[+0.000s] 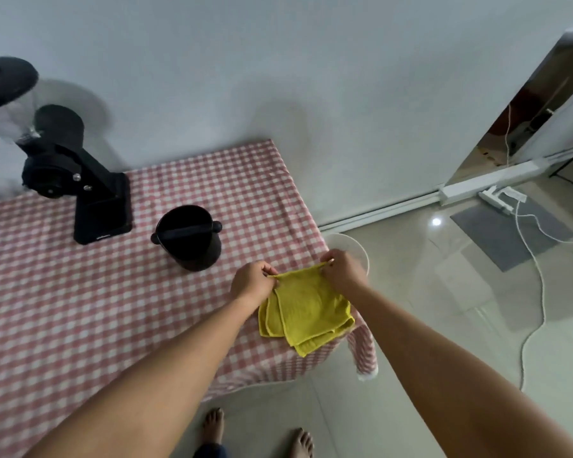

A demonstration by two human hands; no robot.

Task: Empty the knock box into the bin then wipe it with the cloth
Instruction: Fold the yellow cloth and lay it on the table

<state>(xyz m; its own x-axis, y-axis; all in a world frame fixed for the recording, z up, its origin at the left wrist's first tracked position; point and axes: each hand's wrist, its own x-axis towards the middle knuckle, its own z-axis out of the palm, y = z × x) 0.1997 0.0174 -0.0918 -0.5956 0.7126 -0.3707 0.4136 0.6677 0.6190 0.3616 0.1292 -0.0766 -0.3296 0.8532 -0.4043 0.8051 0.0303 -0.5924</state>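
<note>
A black round knock box (188, 238) with a bar across its top stands upright on the pink checked tablecloth (80, 309). A folded yellow cloth (306, 309) lies at the table's right corner. My left hand (253, 280) pinches the cloth's far left corner and my right hand (343, 269) pinches its far right corner, lifting that edge slightly. Both hands are to the right of the knock box and nearer to me, apart from it. A white bin (353, 249) shows partly on the floor behind my right hand, beside the table.
A black coffee grinder (80, 180) with a clear hopper stands at the back left of the table. A white wall runs behind. On the tiled floor to the right lie a grey mat (513, 233), a power strip and a white cable (540, 292). My bare feet show below.
</note>
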